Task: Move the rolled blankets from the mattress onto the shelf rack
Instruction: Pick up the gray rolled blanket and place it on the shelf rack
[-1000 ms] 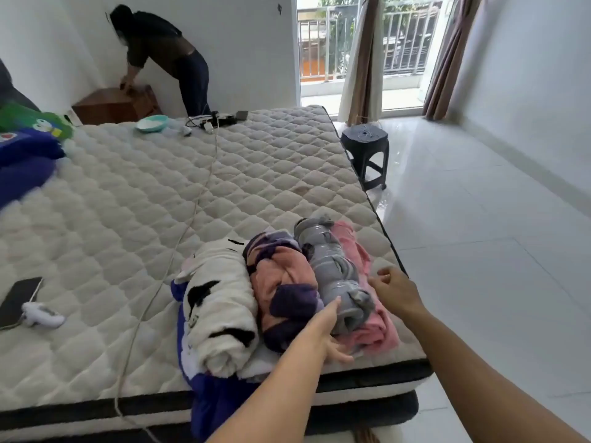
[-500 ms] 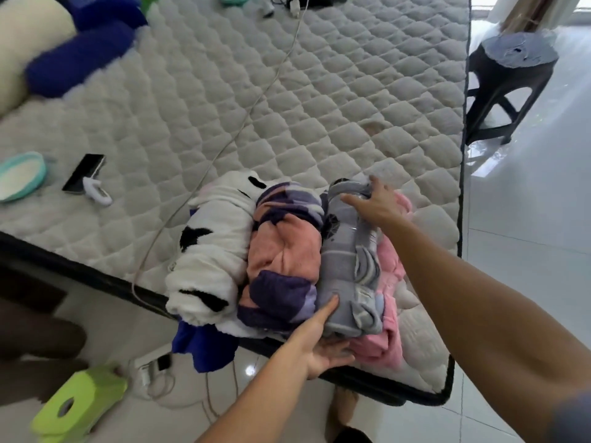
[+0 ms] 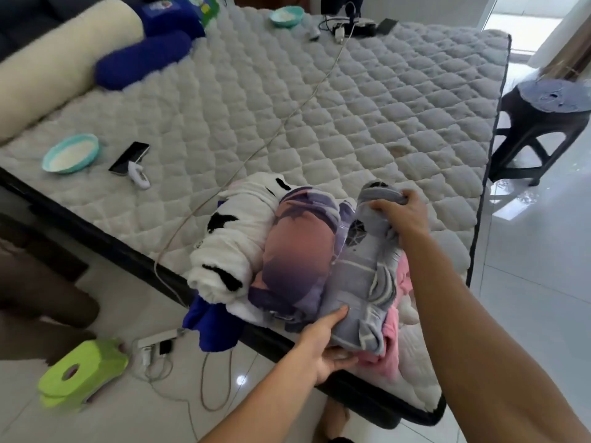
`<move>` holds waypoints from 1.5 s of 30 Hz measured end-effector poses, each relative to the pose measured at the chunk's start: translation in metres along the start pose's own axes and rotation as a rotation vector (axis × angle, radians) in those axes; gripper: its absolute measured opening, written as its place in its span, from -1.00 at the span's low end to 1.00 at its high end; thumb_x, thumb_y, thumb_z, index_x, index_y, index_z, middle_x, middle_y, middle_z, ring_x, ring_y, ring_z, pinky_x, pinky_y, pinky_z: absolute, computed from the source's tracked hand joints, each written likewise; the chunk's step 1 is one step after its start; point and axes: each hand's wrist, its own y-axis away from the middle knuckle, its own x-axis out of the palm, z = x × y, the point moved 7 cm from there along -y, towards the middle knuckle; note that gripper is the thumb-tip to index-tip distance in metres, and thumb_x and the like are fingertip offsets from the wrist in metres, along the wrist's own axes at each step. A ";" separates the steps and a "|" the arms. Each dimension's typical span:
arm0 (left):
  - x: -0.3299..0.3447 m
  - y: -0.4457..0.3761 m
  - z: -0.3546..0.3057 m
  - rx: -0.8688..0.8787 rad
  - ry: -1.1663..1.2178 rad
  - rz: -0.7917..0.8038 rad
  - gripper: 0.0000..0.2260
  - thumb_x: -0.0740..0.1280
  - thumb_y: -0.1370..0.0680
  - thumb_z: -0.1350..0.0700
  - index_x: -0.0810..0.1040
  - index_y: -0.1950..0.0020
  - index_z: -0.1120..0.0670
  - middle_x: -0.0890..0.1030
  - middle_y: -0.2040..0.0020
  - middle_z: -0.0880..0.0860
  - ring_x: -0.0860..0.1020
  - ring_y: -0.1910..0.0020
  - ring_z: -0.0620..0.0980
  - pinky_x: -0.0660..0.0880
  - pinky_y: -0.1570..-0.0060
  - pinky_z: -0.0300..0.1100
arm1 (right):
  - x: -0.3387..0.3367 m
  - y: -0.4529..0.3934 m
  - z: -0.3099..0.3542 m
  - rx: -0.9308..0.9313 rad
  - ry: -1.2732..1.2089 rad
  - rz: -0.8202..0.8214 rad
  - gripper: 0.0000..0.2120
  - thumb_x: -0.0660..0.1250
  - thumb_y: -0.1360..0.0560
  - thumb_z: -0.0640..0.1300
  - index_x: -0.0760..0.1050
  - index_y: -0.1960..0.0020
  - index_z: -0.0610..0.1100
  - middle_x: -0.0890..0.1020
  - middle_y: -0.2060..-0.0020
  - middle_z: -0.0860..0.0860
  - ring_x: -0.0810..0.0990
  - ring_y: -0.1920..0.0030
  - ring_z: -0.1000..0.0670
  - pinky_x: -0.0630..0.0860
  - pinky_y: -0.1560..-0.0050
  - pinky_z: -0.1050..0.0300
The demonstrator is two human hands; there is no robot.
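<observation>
Several rolled blankets lie side by side at the near corner of the white quilted mattress [image 3: 335,100]. A white roll with black patches [image 3: 233,244] is leftmost, a pink-and-purple roll [image 3: 297,247] is beside it, then a grey striped roll [image 3: 361,276] on top of a pink blanket [image 3: 383,350]. My left hand [image 3: 323,343] grips the near end of the grey roll, thumb on top and fingers underneath. My right hand [image 3: 399,215] grips its far end. A blue cloth [image 3: 211,324] hangs off the mattress edge. No shelf rack is in view.
On the mattress lie two teal bowls [image 3: 70,153], a phone [image 3: 129,158], a white gadget [image 3: 139,175], a long cable [image 3: 256,151], a cream bolster [image 3: 60,65] and a blue bolster [image 3: 140,59]. A dark stool [image 3: 540,123] stands right. A green stool [image 3: 80,372] and power strip [image 3: 156,343] sit on the floor.
The view has swung down and left over the mattress corner. My right hand moved from beside the rolls onto the grey roll's far end and closed on it; my left hand stayed at its near end.
</observation>
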 end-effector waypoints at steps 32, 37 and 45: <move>-0.581 0.361 0.179 0.825 0.576 -0.518 -0.63 0.45 -0.43 0.28 0.51 -0.20 0.07 0.64 -0.10 0.08 0.60 -0.07 0.07 0.57 -0.02 0.00 | 0.347 0.812 0.156 -1.301 -0.007 1.057 -0.45 0.51 -0.35 -0.05 0.45 -0.25 -0.22 0.44 -0.18 -0.23 0.41 -0.21 -0.11 0.21 -0.08 0.44; -0.674 0.411 0.236 0.916 0.807 -0.664 -0.56 0.43 -0.47 0.26 0.44 -0.29 0.02 0.59 -0.20 0.04 0.57 -0.11 0.05 0.56 -0.03 -0.03 | 0.407 0.971 0.135 -1.435 -0.070 1.399 -0.48 0.49 -0.37 -0.09 0.43 -0.26 -0.20 0.40 -0.19 -0.18 0.40 -0.16 -0.06 0.21 -0.02 0.56; -0.791 0.484 0.323 1.045 1.262 -0.979 -0.46 0.50 -0.38 0.27 0.41 -0.29 -0.01 0.58 -0.18 0.01 0.55 -0.16 0.06 0.53 -0.19 0.06 | 0.467 1.189 0.095 -1.609 -0.169 1.935 -0.48 0.44 -0.40 -0.03 0.39 -0.31 -0.08 0.35 -0.29 -0.12 0.42 -0.25 -0.10 0.40 -0.26 0.18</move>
